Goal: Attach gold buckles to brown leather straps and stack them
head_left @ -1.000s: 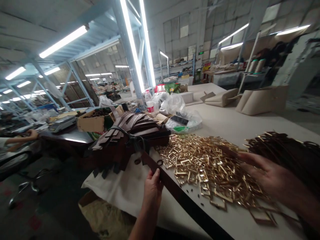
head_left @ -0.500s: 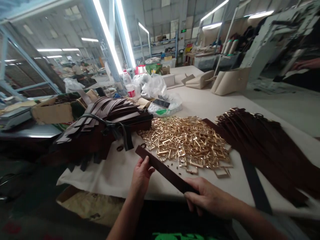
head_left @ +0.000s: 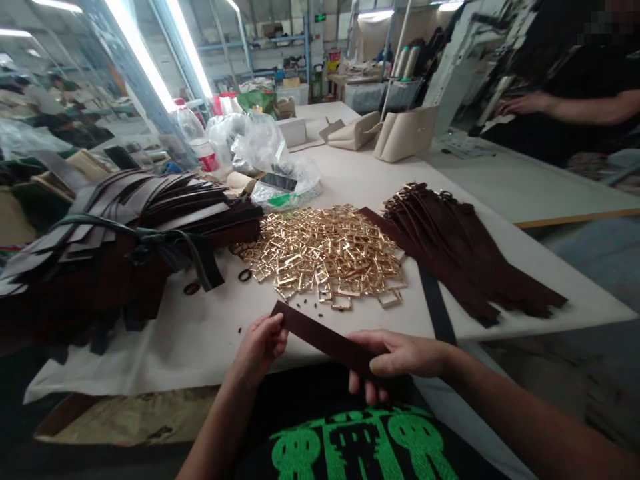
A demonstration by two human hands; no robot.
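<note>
Low in the middle of the frame, the person holds a dark brown strap point(head_left: 325, 339) slantwise over the near edge of the pale surface point(head_left: 350, 180). The left hand point(head_left: 260, 347) pinches its upper-left end, fingers point(head_left: 277, 331) closed on the tip. The right hand point(head_left: 400, 360) grips its lower-right part, fingers curled round it, thumb on top. Just beyond the strap, at centre frame, lies a heap of gold buckles point(head_left: 325, 253). A bundle of brown straps point(head_left: 125, 233) fills the left, another pile of straps point(head_left: 460, 247) the right. A co-worker's hand point(head_left: 520, 105) rests at upper right.
</note>
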